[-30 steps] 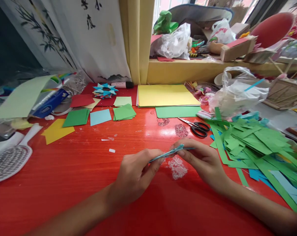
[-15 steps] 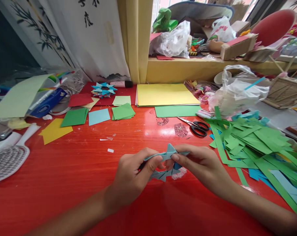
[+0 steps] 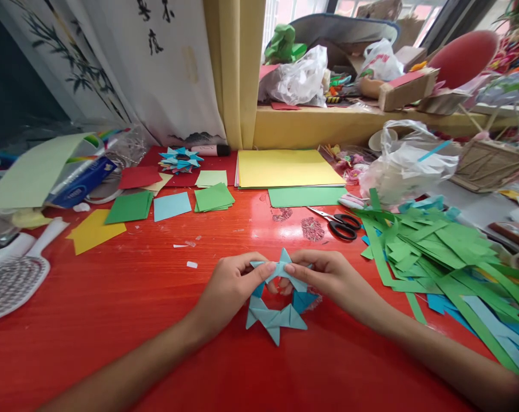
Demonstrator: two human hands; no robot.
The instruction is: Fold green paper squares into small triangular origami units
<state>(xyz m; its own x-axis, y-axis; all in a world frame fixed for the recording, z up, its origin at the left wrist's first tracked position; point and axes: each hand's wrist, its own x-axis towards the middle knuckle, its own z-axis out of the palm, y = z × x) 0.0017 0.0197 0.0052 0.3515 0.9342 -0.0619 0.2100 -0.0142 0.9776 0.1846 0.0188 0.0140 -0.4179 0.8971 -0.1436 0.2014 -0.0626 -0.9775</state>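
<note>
- Pinching the far side of a pale-blue paper ring (image 3: 270,318), the left hand (image 3: 229,289) and right hand (image 3: 336,277) each had a thumb on its face and fingers behind, one to either side of an upright point.
- The ring was right in front of the person, low over the red table (image 3: 134,320); I couldn't tell whether its near edge touched the tabletop.
- Done, by my reckoning: folded units had been linked into a pointed loop, light blue at the far and near sides, with darker blue folds (image 3: 302,300) between.
- The loop looked all but closed, though the hands covered some joins, so I couldn't swear every one was seated.
- Left to do, I'd guess: tightening those joins and evening out the points.
- Towards the back sat another star-shaped ring (image 3: 179,165), blue on top, which seemed finished.
- The flat dark-green squares (image 3: 129,207), the light-blue sheet (image 3: 172,206) and the brighter green stack (image 3: 214,197) lay unfolded, well apart from both hands.
- Cutting seemed over for this piece: the scissors (image 3: 334,219) lay aside, near a heap of green strips (image 3: 439,257).
</note>
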